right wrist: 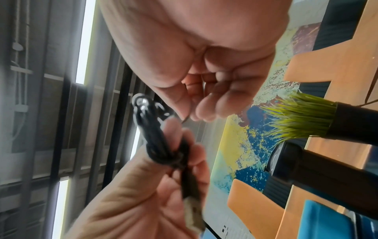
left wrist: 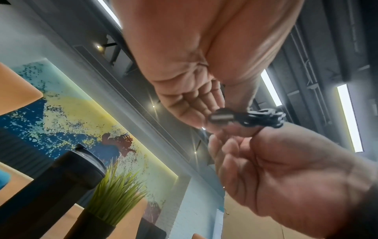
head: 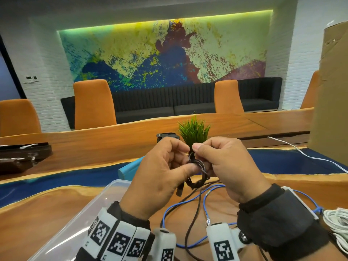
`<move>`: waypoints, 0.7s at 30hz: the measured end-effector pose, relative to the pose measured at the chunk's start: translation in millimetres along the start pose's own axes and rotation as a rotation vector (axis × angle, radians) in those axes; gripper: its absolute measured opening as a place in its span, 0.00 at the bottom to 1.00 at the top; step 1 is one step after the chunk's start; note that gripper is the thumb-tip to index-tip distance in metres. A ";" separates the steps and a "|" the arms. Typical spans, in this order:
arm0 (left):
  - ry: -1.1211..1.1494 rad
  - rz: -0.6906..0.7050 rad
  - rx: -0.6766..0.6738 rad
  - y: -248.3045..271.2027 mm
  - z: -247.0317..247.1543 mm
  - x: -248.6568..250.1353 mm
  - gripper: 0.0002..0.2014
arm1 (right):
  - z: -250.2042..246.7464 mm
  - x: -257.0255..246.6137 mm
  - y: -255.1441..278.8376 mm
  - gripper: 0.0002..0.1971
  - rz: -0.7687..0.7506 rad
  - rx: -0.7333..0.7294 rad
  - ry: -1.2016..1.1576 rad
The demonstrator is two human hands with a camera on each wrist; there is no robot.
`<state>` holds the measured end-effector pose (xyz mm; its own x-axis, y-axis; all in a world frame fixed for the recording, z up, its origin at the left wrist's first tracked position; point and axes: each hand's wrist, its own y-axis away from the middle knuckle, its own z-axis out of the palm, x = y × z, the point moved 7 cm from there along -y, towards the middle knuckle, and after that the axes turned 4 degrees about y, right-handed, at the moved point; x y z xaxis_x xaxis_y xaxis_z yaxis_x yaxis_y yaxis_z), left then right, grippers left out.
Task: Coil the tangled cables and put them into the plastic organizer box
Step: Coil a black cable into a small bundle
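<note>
A small black cable coil (head: 198,166) is held up in front of me between both hands. My left hand (head: 188,159) grips the coil's side, thumb pressed on the loops, and the USB plug (head: 179,189) hangs below it. My right hand (head: 201,149) pinches the top of the coil. The left wrist view shows the plug (left wrist: 220,118) and the coil (left wrist: 263,118) at my left fingertips. In the right wrist view the coil (right wrist: 161,142) sits in the left hand (right wrist: 153,186). The clear plastic organizer box (head: 105,194) lies low on the left.
A loose blue cable (head: 188,204) and a dark cable (head: 197,206) lie tangled on the wooden table below my hands. A white cable bundle (head: 337,223) sits at the right. A potted grass plant (head: 194,130) stands behind, with a cardboard box (head: 331,91) at the far right.
</note>
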<state>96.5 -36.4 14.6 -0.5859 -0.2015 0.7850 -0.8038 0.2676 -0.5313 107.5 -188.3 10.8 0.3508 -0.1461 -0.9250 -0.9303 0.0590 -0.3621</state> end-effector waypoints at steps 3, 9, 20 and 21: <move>-0.041 0.061 0.044 -0.4 -5.9 -0.7 0.15 | -2.7 9.9 -2.3 0.13 0.112 -0.081 0.034; -0.180 0.044 -0.036 -0.5 2.6 -3.8 0.06 | 7.3 22.1 5.2 0.11 0.300 -0.316 0.070; 0.267 -0.167 0.202 -1.1 -14.5 -26.2 0.01 | 16.1 -29.0 14.7 0.08 -0.506 -0.033 0.692; 0.322 -0.191 0.199 -1.4 -14.9 -28.8 0.03 | 15.0 -29.3 13.9 0.10 -0.531 -0.009 0.671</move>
<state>116.1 -16.9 -2.5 -0.3874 0.0831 0.9181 -0.9177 0.0606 -0.3927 85.9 -168.4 31.2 0.6050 -0.7059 -0.3682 -0.6626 -0.1901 -0.7244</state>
